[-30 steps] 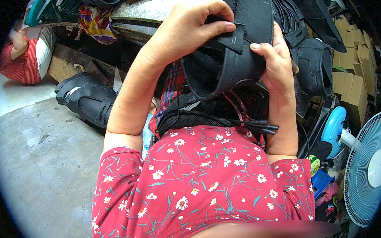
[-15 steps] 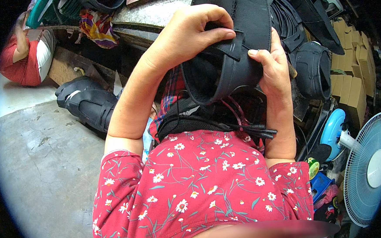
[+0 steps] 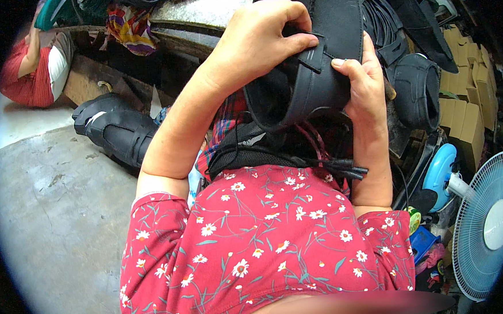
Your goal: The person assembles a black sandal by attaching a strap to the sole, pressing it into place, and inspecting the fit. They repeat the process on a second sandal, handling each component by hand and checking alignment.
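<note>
Nearest of all, below the black shoe piece (image 3: 328, 89), a red flowered shirt (image 3: 256, 226) is seen, its lower end crossed by a blurred patch that cannot be made out. The shoe piece itself is held up in front of the body between both hands; its far end is cut off by the top of the view. Its strap (image 3: 311, 61) is pinched by the left hand (image 3: 269, 29), thumb and forefinger clamped on it, the other fingertips mostly hidden behind the curled knuckles. The right edge of the shoe piece is gripped by the right hand (image 3: 362, 78), thumb in front; most of the fingers are covered by the shoe piece. A thin dark strip (image 3: 328, 55) near the right thumb is too small to be identified. Left of the shoe piece, black shoes (image 3: 120, 133) are partly covered by the left forearm (image 3: 183, 124). Right of and below it, a fan (image 3: 470, 247) is partly cut off. Farther right of it, cardboard boxes (image 3: 462, 121) are stacked. Far to its left, a person in red (image 3: 31, 81) is only partly shown.
</note>
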The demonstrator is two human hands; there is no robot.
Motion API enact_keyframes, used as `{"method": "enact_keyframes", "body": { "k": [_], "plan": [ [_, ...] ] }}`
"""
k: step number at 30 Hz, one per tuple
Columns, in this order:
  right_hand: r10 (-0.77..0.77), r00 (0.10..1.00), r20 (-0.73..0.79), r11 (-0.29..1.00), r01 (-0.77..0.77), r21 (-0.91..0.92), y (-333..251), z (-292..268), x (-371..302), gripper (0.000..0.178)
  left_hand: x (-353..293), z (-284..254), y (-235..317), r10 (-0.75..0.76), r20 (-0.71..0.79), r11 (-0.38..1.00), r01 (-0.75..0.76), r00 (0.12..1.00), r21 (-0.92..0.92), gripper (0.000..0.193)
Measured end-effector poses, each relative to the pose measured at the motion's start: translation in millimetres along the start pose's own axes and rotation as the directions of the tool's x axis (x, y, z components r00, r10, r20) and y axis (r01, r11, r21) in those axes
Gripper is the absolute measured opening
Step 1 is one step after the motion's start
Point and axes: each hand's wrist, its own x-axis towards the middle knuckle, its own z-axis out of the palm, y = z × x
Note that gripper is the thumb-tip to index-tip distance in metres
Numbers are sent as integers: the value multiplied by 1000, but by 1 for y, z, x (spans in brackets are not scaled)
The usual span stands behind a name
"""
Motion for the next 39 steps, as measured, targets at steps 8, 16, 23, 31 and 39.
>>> {"method": "enact_keyframes", "body": {
  "k": [8, 16, 23, 31, 39],
  "plan": [
    [-4, 1000, -16, 1000, 4, 14, 0, -1, -1, 61, 2, 3, -4, 23, -27, 992, -26, 999, -120, 23],
    [21, 1000, -8, 999, -21, 37, -1, -1, -2, 63, 3, -1, -5, 4, 39, 993, 1, 999, -120, 23],
    [7, 1000, -29, 999, -6, 37, -2, 0, -3, 65, 5, 1, -8, 8, 55, 986, 1, 998, -169, 23],
    [-27, 999, -32, 999, 28, 33, 0, 1, -4, 65, 2, 1, -5, 30, 17, 970, -25, 999, -243, 22],
    [-60, 998, -20, 998, 60, 18, 0, 0, -3, 63, 1, 4, -2, -33, 16, 967, 36, 999, -254, 23]
  ]
}}
